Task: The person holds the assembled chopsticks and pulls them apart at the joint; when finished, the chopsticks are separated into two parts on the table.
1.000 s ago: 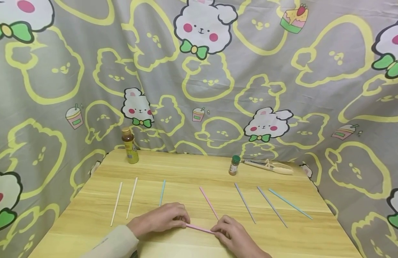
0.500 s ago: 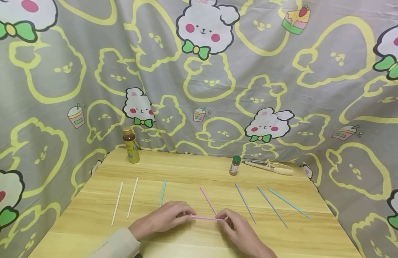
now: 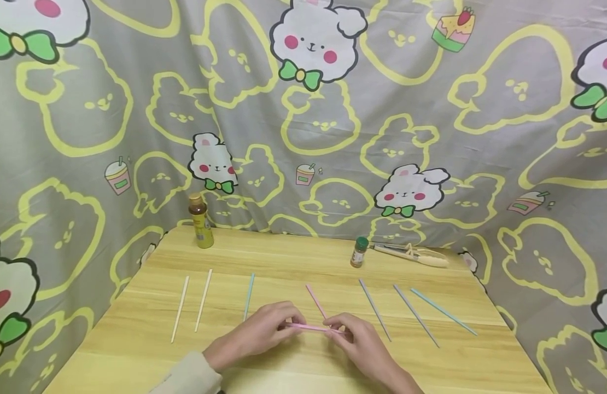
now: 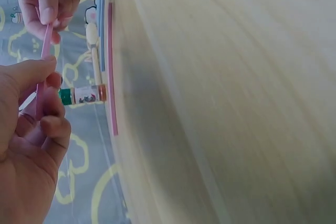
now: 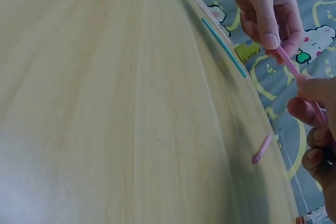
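Person's L hand (image 3: 271,329) & R hand (image 3: 359,340) pinch a thin, straight pink stick, prob. plastic (image 3: 311,327), betw. them, off the pale wood-grain table (image 3: 279,377). Second thin pink stick (image 3: 315,301) lies just beyond; lowering R hand could nudge it. Uneven pull might slip/bend held one.

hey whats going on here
A person's left hand and right hand pinch a pink stick between them, held up off the table. A second pink stick lies on the table just beyond. Two white sticks and a blue stick lie to the left; two purple sticks and another blue stick lie to the right.
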Demonstrator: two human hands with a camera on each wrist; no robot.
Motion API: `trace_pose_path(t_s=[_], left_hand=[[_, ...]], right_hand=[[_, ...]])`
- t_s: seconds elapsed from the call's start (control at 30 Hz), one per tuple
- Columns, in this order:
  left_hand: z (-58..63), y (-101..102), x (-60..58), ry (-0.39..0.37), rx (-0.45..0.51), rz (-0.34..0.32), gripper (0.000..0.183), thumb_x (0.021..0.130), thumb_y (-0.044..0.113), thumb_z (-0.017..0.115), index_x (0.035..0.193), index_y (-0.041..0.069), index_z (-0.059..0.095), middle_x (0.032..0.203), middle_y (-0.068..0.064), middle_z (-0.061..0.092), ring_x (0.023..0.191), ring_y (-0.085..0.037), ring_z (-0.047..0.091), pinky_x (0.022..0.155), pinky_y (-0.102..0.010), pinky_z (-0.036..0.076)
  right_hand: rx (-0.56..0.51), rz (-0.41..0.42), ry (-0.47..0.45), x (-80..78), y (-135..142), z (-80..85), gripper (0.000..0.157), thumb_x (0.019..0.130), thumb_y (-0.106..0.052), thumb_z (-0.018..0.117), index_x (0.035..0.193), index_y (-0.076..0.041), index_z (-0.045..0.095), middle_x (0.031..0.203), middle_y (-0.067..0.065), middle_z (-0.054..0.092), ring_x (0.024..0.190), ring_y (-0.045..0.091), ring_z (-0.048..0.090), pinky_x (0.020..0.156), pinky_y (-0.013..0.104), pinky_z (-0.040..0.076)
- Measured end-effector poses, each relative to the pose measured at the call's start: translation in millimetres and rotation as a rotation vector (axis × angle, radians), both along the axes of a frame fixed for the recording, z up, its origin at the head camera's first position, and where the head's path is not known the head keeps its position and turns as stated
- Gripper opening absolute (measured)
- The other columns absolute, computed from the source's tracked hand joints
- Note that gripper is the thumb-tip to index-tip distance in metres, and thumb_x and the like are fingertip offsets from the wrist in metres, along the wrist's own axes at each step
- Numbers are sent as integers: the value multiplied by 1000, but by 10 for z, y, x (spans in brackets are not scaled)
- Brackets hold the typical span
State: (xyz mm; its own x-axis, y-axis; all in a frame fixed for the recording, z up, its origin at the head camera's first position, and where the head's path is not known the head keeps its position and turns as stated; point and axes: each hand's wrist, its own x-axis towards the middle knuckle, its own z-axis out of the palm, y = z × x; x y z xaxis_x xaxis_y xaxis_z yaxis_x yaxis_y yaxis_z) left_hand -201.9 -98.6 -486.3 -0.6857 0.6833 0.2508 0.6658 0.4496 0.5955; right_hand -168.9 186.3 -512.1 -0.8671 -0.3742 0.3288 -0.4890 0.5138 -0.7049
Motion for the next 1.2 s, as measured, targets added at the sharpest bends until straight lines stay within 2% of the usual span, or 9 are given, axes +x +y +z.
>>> trace_pose_path(t_s=[0.13, 0.27, 0.47, 0.7, 0.8, 1.0, 1.13, 1.2], left_hand=[[1, 33, 14, 28, 12, 18, 15, 109, 27, 68, 117, 17, 76, 105, 9, 71, 82, 6, 55, 73, -15, 54], [0, 76, 32, 9, 27, 44, 21, 111, 33, 65, 120, 18, 77, 105, 11, 70, 84, 6, 56, 75, -16, 55], [-13, 124, 48, 13, 28, 49, 18, 111, 30, 65, 118, 18, 77, 107, 11, 71, 93, 6, 62, 83, -17, 58], [-25, 127, 45, 39, 20, 59, 18, 111, 29, 65, 116, 17, 77, 105, 11, 71, 90, 6, 61, 80, -16, 57], [-21, 127, 43, 50, 18, 64, 16, 110, 27, 67, 113, 16, 77, 101, 11, 70, 85, 7, 57, 76, -15, 55], [1, 111, 32, 104, 29, 61, 11, 107, 22, 70, 108, 14, 77, 94, 10, 69, 80, 7, 54, 72, -13, 54], [27, 95, 18, 106, 33, 44, 11, 107, 21, 70, 106, 12, 77, 93, 8, 68, 79, 7, 54, 71, -14, 54], [30, 48, -6, 104, 30, 57, 12, 108, 23, 70, 108, 13, 77, 95, 8, 70, 82, 6, 57, 74, -15, 56]], right_hand=[[21, -17, 24, -16, -26, 14, 10, 104, -32, 74, 110, -24, 78, 96, -16, 72, 74, -4, 53, 65, 19, 53], [31, -37, 17, -22, -48, 41, 6, 104, -31, 75, 107, -28, 77, 96, -19, 70, 72, -4, 48, 63, 19, 49], [52, -43, 47, -18, -99, 76, 5, 103, -29, 77, 107, -25, 76, 101, -19, 73, 82, -3, 56, 73, 20, 52], [44, -9, 90, -32, -106, 80, 4, 104, -26, 75, 105, -23, 77, 93, -16, 71, 73, -5, 48, 64, 18, 47], [43, 9, 108, -43, -95, 73, 7, 106, -26, 73, 104, -21, 77, 93, -15, 72, 73, -6, 48, 64, 18, 49], [15, 66, 142, -66, -102, 66, 5, 105, -14, 72, 102, -17, 75, 92, -3, 76, 75, -7, 55, 65, 19, 57], [7, 92, 163, -92, -100, 64, 7, 105, -11, 72, 101, -17, 73, 88, 0, 73, 72, -7, 53, 61, 18, 55], [17, 78, 179, -112, -58, 64, 6, 106, -12, 71, 101, -16, 73, 87, 0, 73, 72, -6, 54, 60, 19, 55]])
